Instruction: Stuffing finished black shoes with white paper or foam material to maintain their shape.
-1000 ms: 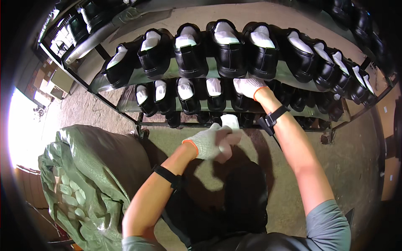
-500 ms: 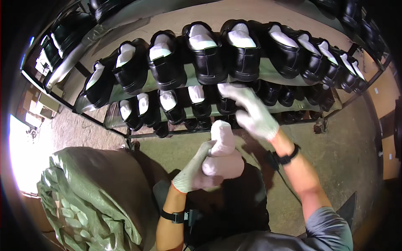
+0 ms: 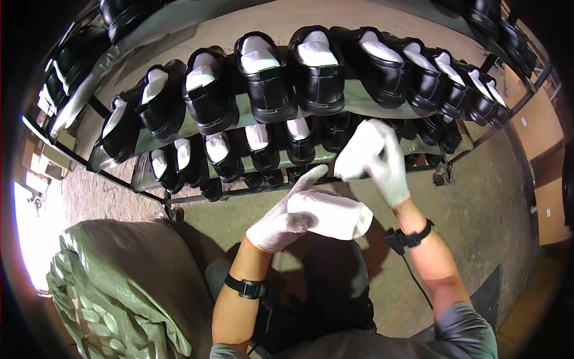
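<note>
My left hand [image 3: 276, 227], in a pale knit glove, is closed round a white, rounded paper shoe stuffer [image 3: 329, 216], its index finger stretched out. To its right and farther forward, my gloved right hand [image 3: 388, 167] grips another white stuffer [image 3: 360, 151], slightly blurred, in front of the lower shelf. Just beyond that stuffer stands a black shoe [image 3: 336, 133] with no white showing in its opening. Beside it on the left, a black shoe [image 3: 300, 143] has white stuffing inside. More stuffed black shoes [image 3: 268, 90] line the upper shelf.
A metal shoe rack [image 3: 239, 195] spans the view ahead, its shelves covered in clear plastic. At lower left bulges a large green sack [image 3: 143, 269] with small white pieces [image 3: 98, 317] visible in its folds. Cardboard boxes [image 3: 541, 134] stand at right. Both wrists carry black straps.
My right hand, reaching at the lower shelf before, now holds one of the two stuffers from my left hand. My left hand keeps the other, now turned lengthwise. The rack has shifted left in view.
</note>
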A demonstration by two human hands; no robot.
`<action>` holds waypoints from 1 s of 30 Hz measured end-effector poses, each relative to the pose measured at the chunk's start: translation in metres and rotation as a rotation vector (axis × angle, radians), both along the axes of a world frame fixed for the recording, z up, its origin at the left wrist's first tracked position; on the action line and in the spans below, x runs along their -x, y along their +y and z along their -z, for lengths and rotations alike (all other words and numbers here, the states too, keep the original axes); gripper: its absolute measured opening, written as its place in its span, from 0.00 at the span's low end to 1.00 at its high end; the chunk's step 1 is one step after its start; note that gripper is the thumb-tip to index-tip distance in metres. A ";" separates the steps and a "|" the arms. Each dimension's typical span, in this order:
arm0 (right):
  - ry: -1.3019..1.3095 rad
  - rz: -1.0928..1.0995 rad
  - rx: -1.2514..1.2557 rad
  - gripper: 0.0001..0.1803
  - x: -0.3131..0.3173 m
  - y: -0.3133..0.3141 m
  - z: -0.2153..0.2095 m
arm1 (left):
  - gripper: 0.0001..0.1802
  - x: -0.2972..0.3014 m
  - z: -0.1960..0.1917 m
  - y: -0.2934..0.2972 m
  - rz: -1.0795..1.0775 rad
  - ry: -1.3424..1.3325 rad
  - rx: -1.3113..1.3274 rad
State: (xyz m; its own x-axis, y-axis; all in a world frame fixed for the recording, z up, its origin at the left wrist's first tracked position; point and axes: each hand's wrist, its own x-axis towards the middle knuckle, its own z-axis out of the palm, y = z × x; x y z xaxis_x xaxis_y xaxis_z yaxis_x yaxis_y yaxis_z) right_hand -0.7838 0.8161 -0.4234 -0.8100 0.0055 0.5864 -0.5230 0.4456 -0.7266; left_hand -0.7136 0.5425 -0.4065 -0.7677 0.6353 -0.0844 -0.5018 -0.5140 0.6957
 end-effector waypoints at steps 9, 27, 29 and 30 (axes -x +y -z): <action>-0.363 0.414 -0.696 0.22 0.151 -0.051 0.025 | 0.53 -0.027 0.036 -0.017 0.134 0.185 0.211; -0.616 -0.014 -0.970 0.34 0.150 -0.039 -0.005 | 0.51 -0.023 0.066 -0.020 -0.006 0.150 0.281; -0.586 0.053 -0.993 0.33 0.151 -0.050 -0.010 | 0.45 -0.021 0.070 -0.022 -0.018 0.126 0.271; -0.561 0.123 -1.018 0.33 0.152 -0.053 -0.008 | 0.47 -0.019 0.077 -0.022 -0.027 0.106 0.192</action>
State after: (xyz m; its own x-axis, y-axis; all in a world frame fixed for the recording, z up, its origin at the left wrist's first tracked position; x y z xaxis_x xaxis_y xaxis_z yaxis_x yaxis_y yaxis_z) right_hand -0.9359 0.7636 -0.4151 -0.9836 -0.1643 -0.0742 -0.1547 0.9806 -0.1202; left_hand -0.6943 0.5202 -0.4834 -0.7954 0.5942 -0.1198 -0.4084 -0.3792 0.8303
